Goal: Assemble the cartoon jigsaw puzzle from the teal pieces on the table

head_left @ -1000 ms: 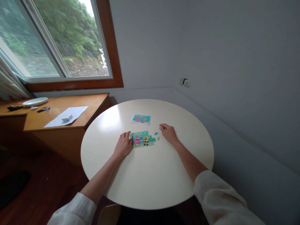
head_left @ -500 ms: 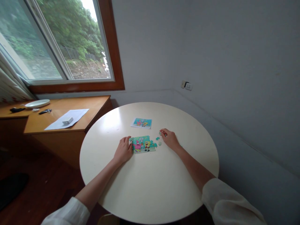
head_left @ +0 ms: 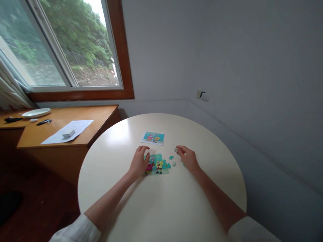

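A partly joined jigsaw puzzle (head_left: 159,164) with cartoon figures lies on the round white table (head_left: 161,205), its right edge uneven. My left hand (head_left: 138,163) hovers at the puzzle's left end and covers part of it, thumb and fingers apart, holding nothing. To the right, my right hand (head_left: 188,159) pinches a small puzzle piece (head_left: 175,150) between thumb and fingertips. Between that hand and the puzzle lie a teal loose piece (head_left: 171,157) and a pale loose piece (head_left: 174,164). Another bit of green shows partly hidden beneath the right hand.
Beyond the puzzle lies a picture card (head_left: 152,138) with the same cartoon scene. At left, a wooden desk (head_left: 58,114) carries a paper sheet (head_left: 82,127), a small white box (head_left: 68,133) and a white plate (head_left: 36,112). A wall socket (head_left: 205,96) is at back right.
My left hand has come off the puzzle's left edge and shifted rightward over it, its thumb spreading away from the fingers. My right hand keeps its pinch. The whole view has shifted slightly.
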`<action>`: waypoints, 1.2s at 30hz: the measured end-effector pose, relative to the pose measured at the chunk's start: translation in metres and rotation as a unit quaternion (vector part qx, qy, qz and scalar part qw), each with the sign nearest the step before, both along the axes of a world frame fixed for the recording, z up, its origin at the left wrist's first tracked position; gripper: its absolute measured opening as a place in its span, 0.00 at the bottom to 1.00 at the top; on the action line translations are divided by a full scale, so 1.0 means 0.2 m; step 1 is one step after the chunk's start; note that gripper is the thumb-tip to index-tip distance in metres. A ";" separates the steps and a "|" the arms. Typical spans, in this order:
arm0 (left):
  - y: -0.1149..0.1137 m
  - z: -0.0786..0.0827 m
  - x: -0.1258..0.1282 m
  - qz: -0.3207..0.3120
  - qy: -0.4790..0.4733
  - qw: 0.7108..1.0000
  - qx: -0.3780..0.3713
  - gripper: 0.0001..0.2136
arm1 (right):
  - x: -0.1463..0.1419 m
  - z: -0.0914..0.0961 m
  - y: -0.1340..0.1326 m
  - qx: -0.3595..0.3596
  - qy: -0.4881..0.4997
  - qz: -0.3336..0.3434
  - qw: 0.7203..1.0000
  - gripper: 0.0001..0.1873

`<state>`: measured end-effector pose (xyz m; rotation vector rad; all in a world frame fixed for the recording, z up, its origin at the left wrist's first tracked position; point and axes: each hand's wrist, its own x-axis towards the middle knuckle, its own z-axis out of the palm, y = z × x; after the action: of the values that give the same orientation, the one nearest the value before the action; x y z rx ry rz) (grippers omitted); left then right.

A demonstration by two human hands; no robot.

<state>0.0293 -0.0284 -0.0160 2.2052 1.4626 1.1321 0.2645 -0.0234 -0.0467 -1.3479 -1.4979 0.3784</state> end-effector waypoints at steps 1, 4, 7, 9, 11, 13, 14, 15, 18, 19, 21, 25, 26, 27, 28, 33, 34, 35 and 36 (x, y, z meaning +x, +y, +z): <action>0.00 0.01 0.02 -0.013 -0.006 1.000 0.000 0.09 | 0.00 0.00 0.00 0.000 0.007 0.000 1.000 0.11; 0.01 0.00 0.05 -0.028 -0.029 0.999 -0.002 0.08 | 0.00 0.00 -0.02 -0.002 0.021 0.009 1.000 0.11; 0.01 -0.03 0.07 -0.031 -0.049 0.998 -0.011 0.08 | -0.01 0.00 -0.03 -0.009 0.034 0.016 0.999 0.11; 0.00 -0.04 0.07 -0.040 -0.055 0.997 -0.021 0.08 | -0.02 0.01 -0.03 -0.016 0.044 0.022 0.999 0.11; 0.00 -0.05 0.06 -0.049 -0.055 0.997 -0.033 0.08 | -0.03 0.01 -0.04 -0.024 0.055 0.031 0.998 0.10; -0.01 -0.05 0.06 -0.053 -0.051 0.996 -0.046 0.08 | -0.04 0.02 -0.05 -0.028 0.055 0.038 0.997 0.11; -0.01 -0.04 0.06 -0.056 -0.048 0.996 -0.052 0.08 | -0.05 0.02 -0.05 -0.027 0.049 0.040 0.998 0.11; -0.01 -0.04 0.06 -0.058 -0.046 0.996 -0.057 0.08 | -0.05 0.03 -0.06 -0.026 0.039 0.039 0.998 0.12; -0.02 -0.04 0.06 -0.064 -0.040 0.995 -0.069 0.08 | -0.06 0.04 -0.08 -0.031 0.007 0.034 0.999 0.14; -0.02 -0.04 0.06 -0.066 -0.037 0.994 -0.072 0.08 | -0.06 0.04 -0.09 -0.036 0.000 0.034 0.999 0.14; -0.03 -0.03 0.06 -0.069 -0.032 0.994 -0.076 0.08 | -0.07 0.05 -0.10 -0.044 -0.006 0.039 0.998 0.14; -0.04 -0.03 0.07 -0.078 -0.028 0.993 -0.084 0.08 | -0.08 0.05 -0.11 -0.052 -0.005 0.051 0.997 0.13; -0.04 -0.03 0.07 -0.082 -0.027 0.993 -0.085 0.09 | -0.09 0.06 -0.11 -0.053 -0.005 0.052 0.997 0.13; -0.04 -0.03 0.07 -0.086 -0.026 0.992 -0.084 0.09 | -0.09 0.06 -0.12 -0.053 -0.004 0.054 0.997 0.12; -0.04 -0.03 0.07 -0.091 -0.025 0.992 -0.082 0.09 | -0.10 0.06 -0.12 -0.053 -0.004 0.055 0.997 0.11; -0.05 -0.03 0.08 -0.111 -0.027 0.991 -0.066 0.09 | -0.12 0.08 -0.13 -0.049 0.001 0.072 0.996 0.11; -0.05 -0.03 0.08 -0.114 -0.026 0.991 -0.065 0.09 | -0.12 0.08 -0.14 -0.049 0.003 0.075 0.996 0.11; -0.05 -0.03 0.09 -0.116 -0.025 0.991 -0.065 0.09 | -0.12 0.09 -0.14 -0.050 0.005 0.078 0.996 0.10; -0.05 -0.03 0.09 -0.117 -0.023 0.991 -0.066 0.09 | -0.12 0.09 -0.14 -0.050 0.007 0.080 0.995 0.10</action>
<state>0.0469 -0.0388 -0.0228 2.1746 1.1867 0.9728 0.2401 -0.0516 -0.0294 -1.3034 -1.5983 0.5716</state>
